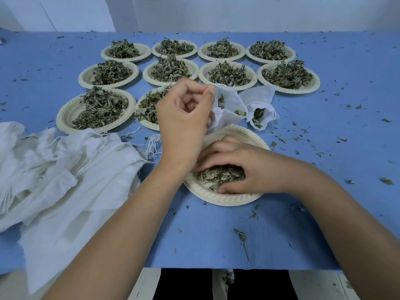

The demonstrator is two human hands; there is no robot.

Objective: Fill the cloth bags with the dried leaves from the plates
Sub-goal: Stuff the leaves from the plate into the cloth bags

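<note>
My left hand (184, 118) pinches the rim of a small white cloth bag (229, 105), holding it open above the near cream plate (218, 197). A few dried leaves show inside the bag. My right hand (236, 165) lies in that plate with its fingers curled round a heap of dried leaves (218, 175). A second white bag (258, 105) with leaves in its mouth lies on the blue table just right of the held bag.
Several cream plates heaped with dried leaves (168, 69) stand in rows behind my hands. A pile of empty white cloth bags (65, 169) covers the table's left side. Leaf crumbs litter the blue tabletop (335, 126). The table's front edge (216, 267) is close.
</note>
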